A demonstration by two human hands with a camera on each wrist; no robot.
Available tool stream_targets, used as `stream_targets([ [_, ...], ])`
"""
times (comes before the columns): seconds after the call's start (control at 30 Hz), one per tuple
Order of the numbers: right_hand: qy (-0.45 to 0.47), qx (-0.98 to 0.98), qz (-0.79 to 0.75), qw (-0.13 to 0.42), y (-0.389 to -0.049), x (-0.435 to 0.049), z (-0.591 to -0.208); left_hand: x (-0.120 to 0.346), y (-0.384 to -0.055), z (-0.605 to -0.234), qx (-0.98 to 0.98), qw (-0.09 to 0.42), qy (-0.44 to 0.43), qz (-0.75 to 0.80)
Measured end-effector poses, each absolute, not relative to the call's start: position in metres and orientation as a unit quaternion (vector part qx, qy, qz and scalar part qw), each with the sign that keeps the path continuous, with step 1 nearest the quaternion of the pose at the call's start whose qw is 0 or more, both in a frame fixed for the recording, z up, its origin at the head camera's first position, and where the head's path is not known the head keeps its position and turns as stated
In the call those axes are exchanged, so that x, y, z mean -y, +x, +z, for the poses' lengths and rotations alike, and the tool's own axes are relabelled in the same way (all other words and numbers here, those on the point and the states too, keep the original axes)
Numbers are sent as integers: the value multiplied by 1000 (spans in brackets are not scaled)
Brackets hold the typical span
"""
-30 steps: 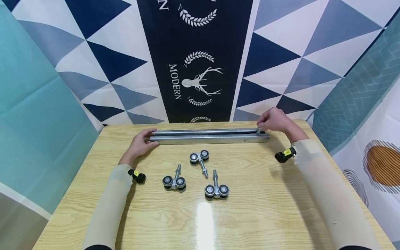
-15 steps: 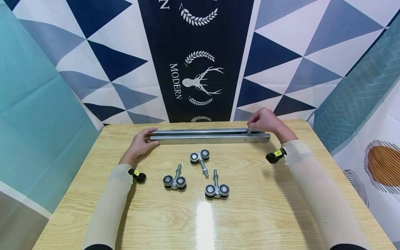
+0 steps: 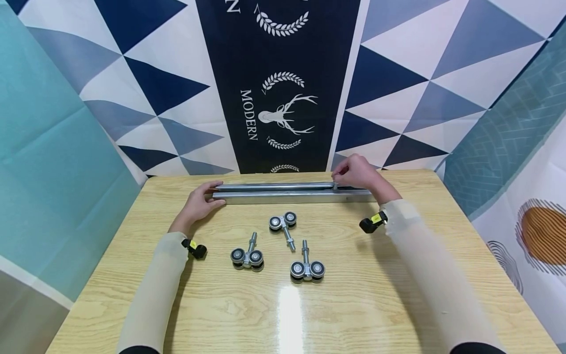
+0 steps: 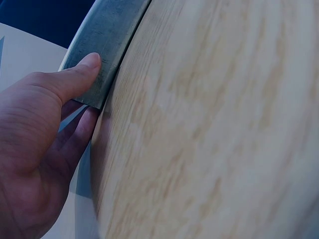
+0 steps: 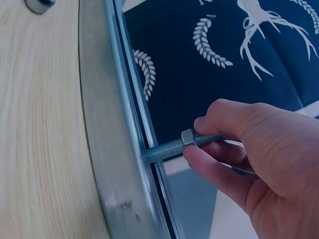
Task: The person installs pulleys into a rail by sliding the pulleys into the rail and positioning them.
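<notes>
A long metal track with a slot along its top lies near the table's far edge. My left hand grips its left end, the thumb on the near face in the left wrist view. My right hand pinches the threaded bolt of a roller at its nut. That bolt stands up out of the slot; the wheels are hidden inside the track. In front lie three more rollers: one near the middle, one at left, one nearest me.
The wooden table carries everything. Close behind its far edge hangs a patterned cloth, with more cloth at the left and right sides.
My right hand has moved left along the track, carrying the roller's bolt with it through the slot. My left hand stays at the track's left end, and the loose rollers lie where they were.
</notes>
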State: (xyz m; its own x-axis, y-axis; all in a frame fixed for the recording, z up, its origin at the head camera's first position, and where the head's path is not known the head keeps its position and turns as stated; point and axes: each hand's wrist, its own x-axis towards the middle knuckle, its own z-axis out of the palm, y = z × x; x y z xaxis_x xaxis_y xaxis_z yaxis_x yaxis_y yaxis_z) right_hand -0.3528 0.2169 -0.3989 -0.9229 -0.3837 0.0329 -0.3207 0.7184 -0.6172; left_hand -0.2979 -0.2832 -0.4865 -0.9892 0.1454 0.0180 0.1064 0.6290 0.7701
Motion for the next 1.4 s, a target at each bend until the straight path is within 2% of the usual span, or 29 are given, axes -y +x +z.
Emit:
stream_targets([
  [0.5, -232, -906, -353, 23, -353, -173, -411, 284, -298, -490, -904, 22, 70, 421],
  [0.9, -228, -889, -396, 39, -352, -130, -416, 284, -299, -492, -903, 21, 67, 424],
  [1.4, -216, -861, -460, 33, -350, -69, -424, 283, -300, -489, -902, 21, 66, 427],
])
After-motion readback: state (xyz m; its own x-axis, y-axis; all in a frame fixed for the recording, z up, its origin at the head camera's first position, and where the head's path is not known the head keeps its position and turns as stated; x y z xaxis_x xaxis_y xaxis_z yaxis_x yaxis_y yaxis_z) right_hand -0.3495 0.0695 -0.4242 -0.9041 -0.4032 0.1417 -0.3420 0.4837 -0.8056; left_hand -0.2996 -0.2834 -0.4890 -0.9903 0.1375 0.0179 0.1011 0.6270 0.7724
